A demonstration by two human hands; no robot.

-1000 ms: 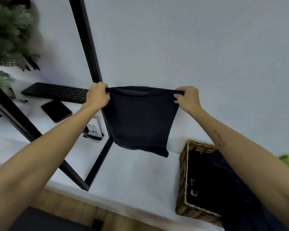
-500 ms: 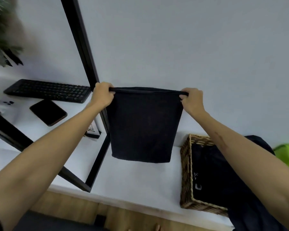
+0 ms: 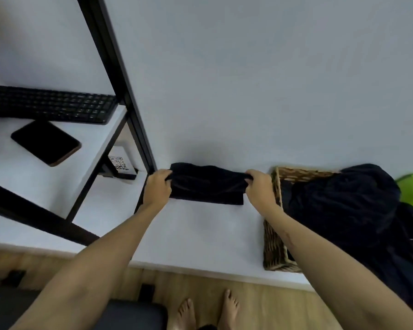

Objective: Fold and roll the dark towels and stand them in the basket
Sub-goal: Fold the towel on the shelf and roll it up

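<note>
Early stage — one towel being folded, none rolled or stood.

Table (image 3: 200, 234): bare surface on the near side of both hands; frame post just beyond the left hand (image 3: 156, 189). Basket (image 3: 275, 246), touching the right hand (image 3: 260, 188), holds a loose dark heap (image 3: 343, 210). Towel (image 3: 206, 186) lies flat — each hand grips one end.

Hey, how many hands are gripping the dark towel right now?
2. The left hand grips the dark towel at its left end and the right hand grips its right end, low over the white table.
</note>
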